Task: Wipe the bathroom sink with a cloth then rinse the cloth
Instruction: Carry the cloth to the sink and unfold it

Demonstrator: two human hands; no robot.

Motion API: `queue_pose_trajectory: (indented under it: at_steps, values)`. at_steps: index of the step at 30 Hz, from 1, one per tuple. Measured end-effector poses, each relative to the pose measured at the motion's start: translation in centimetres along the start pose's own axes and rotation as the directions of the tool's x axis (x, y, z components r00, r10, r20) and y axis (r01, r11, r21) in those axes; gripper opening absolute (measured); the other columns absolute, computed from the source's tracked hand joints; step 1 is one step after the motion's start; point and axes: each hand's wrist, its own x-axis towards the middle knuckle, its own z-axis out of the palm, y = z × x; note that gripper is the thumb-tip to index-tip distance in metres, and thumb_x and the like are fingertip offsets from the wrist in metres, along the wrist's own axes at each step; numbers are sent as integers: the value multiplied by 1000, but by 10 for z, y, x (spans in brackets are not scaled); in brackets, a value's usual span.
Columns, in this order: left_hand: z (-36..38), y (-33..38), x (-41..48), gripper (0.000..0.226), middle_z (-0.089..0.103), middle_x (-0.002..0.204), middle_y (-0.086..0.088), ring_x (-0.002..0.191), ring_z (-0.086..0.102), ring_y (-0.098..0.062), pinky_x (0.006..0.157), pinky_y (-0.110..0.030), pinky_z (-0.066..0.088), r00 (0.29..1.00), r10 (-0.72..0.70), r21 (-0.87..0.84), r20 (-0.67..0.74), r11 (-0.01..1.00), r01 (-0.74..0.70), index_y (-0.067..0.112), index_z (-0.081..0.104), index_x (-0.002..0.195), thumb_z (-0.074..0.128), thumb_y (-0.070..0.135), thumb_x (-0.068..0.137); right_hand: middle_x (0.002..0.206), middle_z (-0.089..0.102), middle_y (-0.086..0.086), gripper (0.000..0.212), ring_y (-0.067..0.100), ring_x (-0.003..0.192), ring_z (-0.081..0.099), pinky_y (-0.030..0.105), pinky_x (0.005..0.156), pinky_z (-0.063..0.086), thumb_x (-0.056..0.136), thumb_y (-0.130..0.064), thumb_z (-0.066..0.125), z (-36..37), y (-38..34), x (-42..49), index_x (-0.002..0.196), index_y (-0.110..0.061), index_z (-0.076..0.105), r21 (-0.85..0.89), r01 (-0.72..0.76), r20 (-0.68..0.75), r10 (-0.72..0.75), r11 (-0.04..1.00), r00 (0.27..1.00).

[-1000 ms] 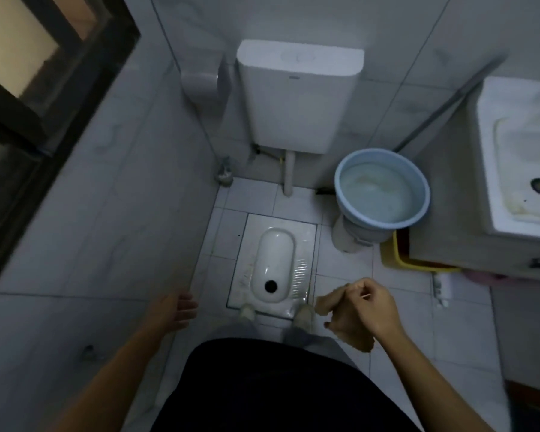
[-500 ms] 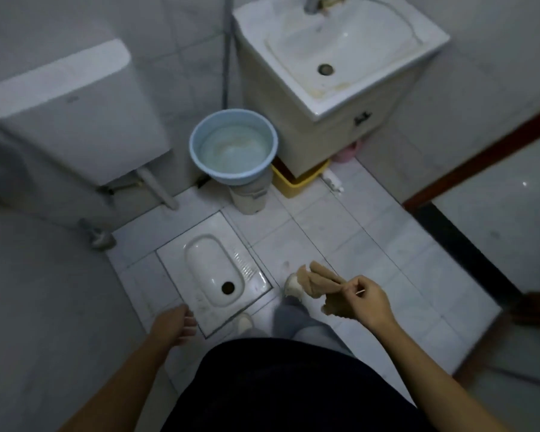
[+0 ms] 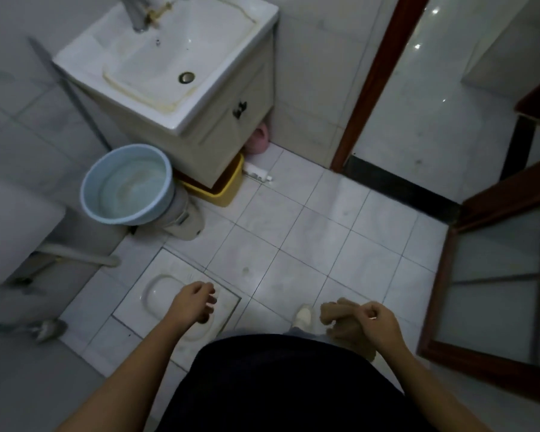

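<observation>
The white bathroom sink (image 3: pixel 219 98) sits on a cream cabinet at the upper left, with a metal drain and yellowish stains along the basin's edge. Its tap (image 3: pixel 138 14) pokes in from the top edge. A tan cloth (image 3: pixel 340 319) hangs bunched in my right hand (image 3: pixel 379 322), low at the right and far from the sink. My left hand (image 3: pixel 194 302) hovers over the squat toilet with loosely curled fingers and nothing in it.
A light blue basin (image 3: pixel 128 185) rests on a bin beside the cabinet. A yellow tub (image 3: pixel 222 191) and a pink item (image 3: pixel 258 140) sit under the cabinet. The squat toilet (image 3: pixel 159 294) is in the floor at the left. A brown-framed door (image 3: pixel 493 275) stands open on the right.
My view has swung right, so the sink now sits nearer and more central and the doorway shows. My right hand keeps the cloth; my left hand has lifted inward.
</observation>
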Motion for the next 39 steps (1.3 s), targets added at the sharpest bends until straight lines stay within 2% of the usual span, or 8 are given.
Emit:
queue_pose_trajectory:
  at_steps: [5,12,18,22,24,29,33,39]
  values:
    - [7,13,1,36,73,104,-22,86,68,-36,74,-36,50,993,-106,-58,-53,993,103,-2,66,109,47,28,106,84,67,12,16,24,81,61,34,73,48,92,-20,65,-35,-45,44,85,-6,66,52,63,13,-63,997,998]
    - [8,68,46,35,73,104,-23,86,67,-36,71,-35,47,982,-173,-46,-73,984,170,-2,66,108,47,27,105,82,67,6,13,19,79,62,35,73,52,93,-23,63,-77,-113,114,86,-12,67,83,153,-9,-153,985,988]
    - [37,163,122,33,73,99,-24,78,65,-33,67,-33,46,988,-152,-36,2,988,152,-3,66,103,48,25,104,72,64,-2,13,14,70,58,24,62,45,91,-17,64,-119,-128,167,78,-16,66,77,47,-69,-41,996,997]
    - [70,257,165,36,70,96,-26,73,61,-31,64,-31,42,991,-77,42,109,996,73,-7,64,107,46,25,106,70,61,6,12,21,63,60,28,56,50,89,-10,63,-158,-134,191,80,-4,62,175,-69,-150,96,982,984]
    - [85,306,179,36,71,99,-25,74,63,-31,65,-31,44,989,-3,99,148,995,-12,-5,65,106,46,26,106,63,61,4,12,13,51,60,22,45,48,88,-8,64,-178,-140,204,81,1,60,214,-115,-165,152,970,975]
    - [116,416,207,32,71,100,-24,77,64,-31,69,-31,43,964,145,137,221,974,-178,-4,65,107,47,23,105,50,64,-10,21,2,37,57,14,32,39,86,0,66,-222,-170,254,67,-9,60,278,-128,-178,182,952,967]
    - [127,468,225,33,70,107,-28,84,64,-32,70,-31,43,972,160,100,170,979,-179,-5,64,111,45,22,106,58,68,-3,14,10,49,65,14,37,45,90,-11,66,-253,-207,322,77,-5,63,260,-94,-118,128,961,985]
    - [124,468,226,38,70,107,-29,80,62,-32,66,-31,43,996,-73,-104,-52,992,67,-8,63,111,45,25,106,67,64,17,18,25,59,65,35,56,54,88,-11,64,-253,-307,427,75,-1,57,69,38,153,-48,997,987]
